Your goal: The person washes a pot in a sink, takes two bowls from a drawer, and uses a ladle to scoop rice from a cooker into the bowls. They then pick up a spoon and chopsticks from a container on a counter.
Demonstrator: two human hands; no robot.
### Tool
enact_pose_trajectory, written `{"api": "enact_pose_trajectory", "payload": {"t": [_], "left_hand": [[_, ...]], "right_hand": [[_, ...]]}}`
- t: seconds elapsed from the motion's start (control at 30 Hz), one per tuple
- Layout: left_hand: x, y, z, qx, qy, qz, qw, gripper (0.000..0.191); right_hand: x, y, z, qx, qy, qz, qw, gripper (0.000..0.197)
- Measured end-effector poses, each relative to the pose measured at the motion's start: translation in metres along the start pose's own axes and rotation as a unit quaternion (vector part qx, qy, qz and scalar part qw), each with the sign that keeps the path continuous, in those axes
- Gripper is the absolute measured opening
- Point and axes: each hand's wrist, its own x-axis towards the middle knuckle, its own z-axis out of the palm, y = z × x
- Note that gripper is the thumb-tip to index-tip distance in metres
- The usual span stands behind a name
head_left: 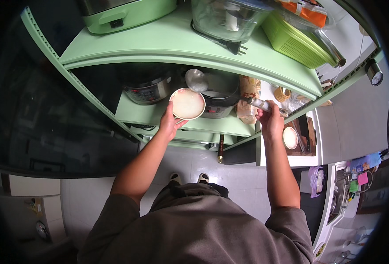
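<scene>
My left hand (172,124) grips a bowl (187,104) filled with a whitish, milky-looking content, in front of the shelf. In my right hand (270,120) is the handle of a metal ladle (197,80), whose round head is just above the bowl's back edge. Behind and to the right of the bowl stands an uncovered cooker (218,109) with pale content inside. A second, dark electric cooker (148,90) sits to its left. On the side counter, a similar bowl (290,138) with whitish content rests on a brown board.
A green metal shelf (181,56) spans above my hands, bearing a glass container (229,19) with a plug and a green basket (296,43). A patterned package (249,99) stands right of the open cooker. Dark objects lie on the brown board (311,138).
</scene>
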Motion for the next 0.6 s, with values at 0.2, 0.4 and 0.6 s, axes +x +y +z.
{"api": "enact_pose_trajectory", "payload": {"t": [0.2,0.4,0.6], "left_hand": [[-0.01,0.004,0.001,0.014,-0.001,-0.007,1.0,0.067],[-0.025,0.011,0.008,0.024,-0.01,-0.016,1.0,0.065],[-0.036,0.001,0.018,0.059,-0.027,-0.035,0.997,0.064]], "right_hand": [[0.035,0.027,0.02,-0.04,0.028,-0.086,0.995,0.019],[0.057,0.08,0.032,-0.127,-0.024,-0.083,0.988,0.029],[0.041,0.095,-0.004,-0.19,-0.099,0.057,0.975,0.048]]}}
